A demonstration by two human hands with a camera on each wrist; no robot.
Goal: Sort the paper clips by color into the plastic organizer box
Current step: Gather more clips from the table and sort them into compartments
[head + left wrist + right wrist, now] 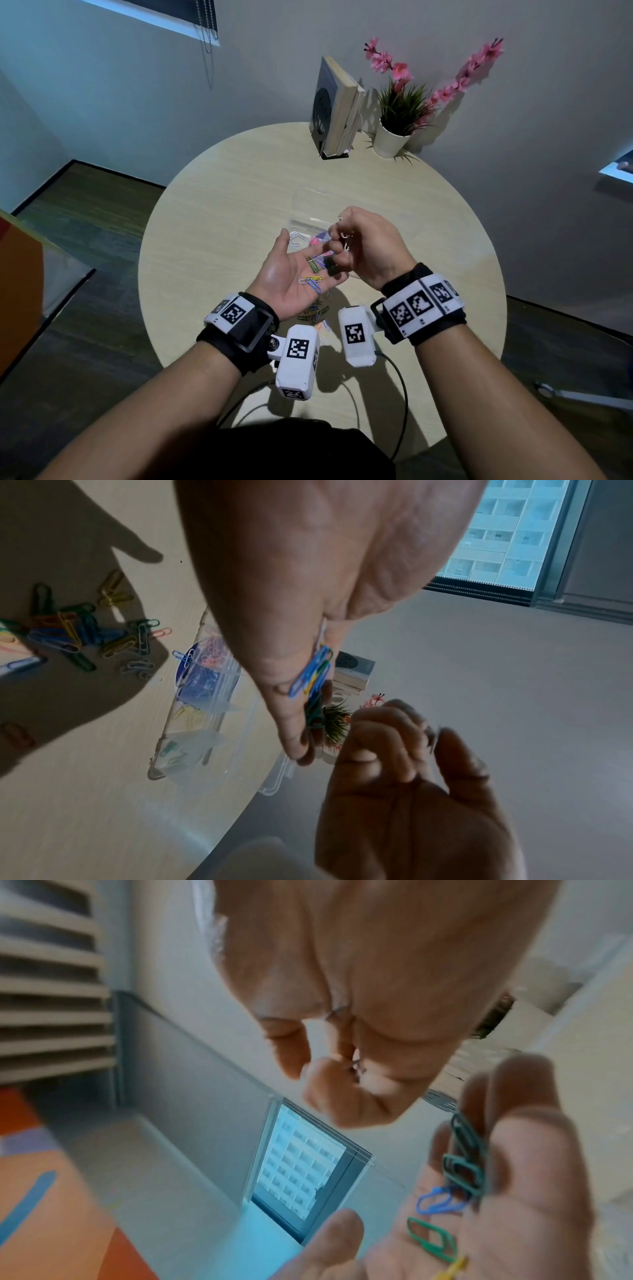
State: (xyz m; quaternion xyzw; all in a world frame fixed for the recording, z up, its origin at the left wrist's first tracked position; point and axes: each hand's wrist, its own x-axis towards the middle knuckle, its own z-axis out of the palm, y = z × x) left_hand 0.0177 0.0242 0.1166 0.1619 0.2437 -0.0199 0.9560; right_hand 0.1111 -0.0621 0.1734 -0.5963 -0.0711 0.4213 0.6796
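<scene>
My left hand lies palm up and open above the table, with several coloured paper clips resting on its palm and fingers. In the right wrist view green and blue clips lie on that hand. My right hand hovers just over the left fingertips, its fingers curled and pinching white paper clips. The clear plastic organizer box stands open behind both hands. Its compartments hold pink, blue, yellow and green clips. A loose pile of mixed clips lies on the table below my left wrist.
The round light-wood table carries upright books in a black holder and a potted plant with pink flowers at its far edge. Black cables run over the near edge.
</scene>
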